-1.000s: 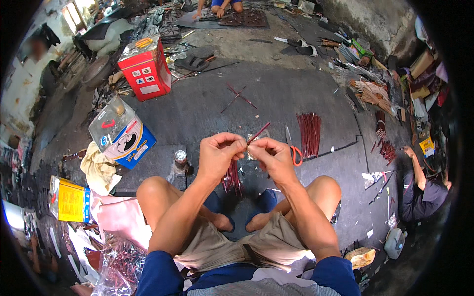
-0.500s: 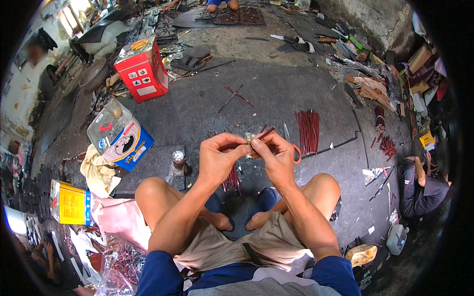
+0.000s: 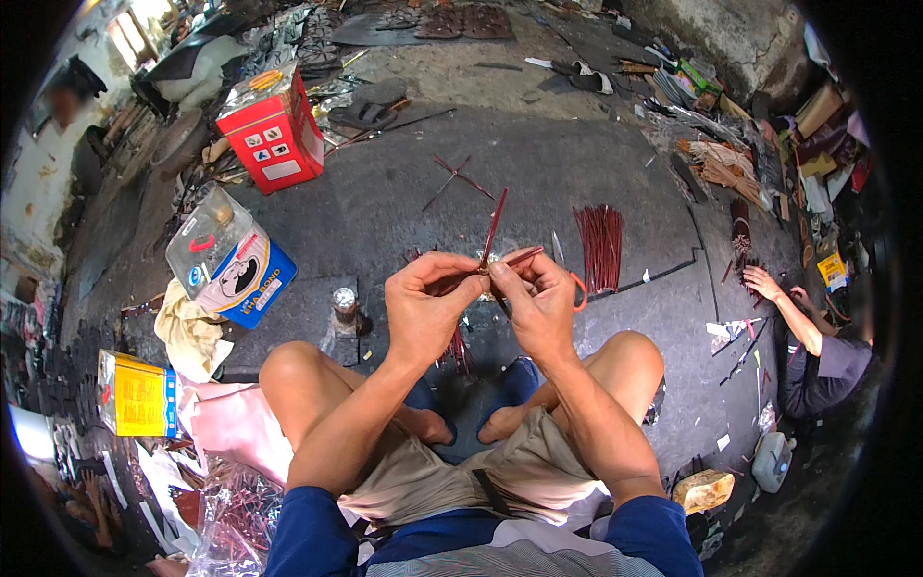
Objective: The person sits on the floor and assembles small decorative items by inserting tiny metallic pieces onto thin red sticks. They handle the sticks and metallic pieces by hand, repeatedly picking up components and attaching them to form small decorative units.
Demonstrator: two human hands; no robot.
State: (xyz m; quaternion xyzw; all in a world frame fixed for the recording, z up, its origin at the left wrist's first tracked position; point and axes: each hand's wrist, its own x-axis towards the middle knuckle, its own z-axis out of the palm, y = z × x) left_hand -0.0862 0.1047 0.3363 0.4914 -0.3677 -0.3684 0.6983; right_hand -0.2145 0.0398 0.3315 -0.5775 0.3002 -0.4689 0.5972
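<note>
Between my pinched fingertips, in front of my knees, I hold dark red strips (image 3: 495,221). One stands up between the hands and another sticks out above the right fingers. My left hand (image 3: 423,298) is closed on them, thumb against forefinger. Close beside it, my right hand (image 3: 535,298) pinches them too; where the strips meet is partly covered by fingers. Scissors (image 3: 580,290) with an orange-red handle lie just right of my right hand, partly hidden by it. Farther right is a bundle of dark red strips (image 3: 598,248). More strips (image 3: 459,354) lie below my hands, and a crossed set (image 3: 452,177) lies ahead.
At left stand a red box (image 3: 274,135), a blue-and-white container (image 3: 236,264) and a yellow tin (image 3: 142,394). A small glass jar (image 3: 344,306) stands near my left knee. At far right a co-worker's hand (image 3: 762,283) reaches toward another strip bundle (image 3: 740,236). Sandals (image 3: 367,111) lie ahead.
A dark red strip now stands upright between my fingers, and the right-hand one has shifted outward. The co-worker at right has stretched an arm forward. The person at the top has left view.
</note>
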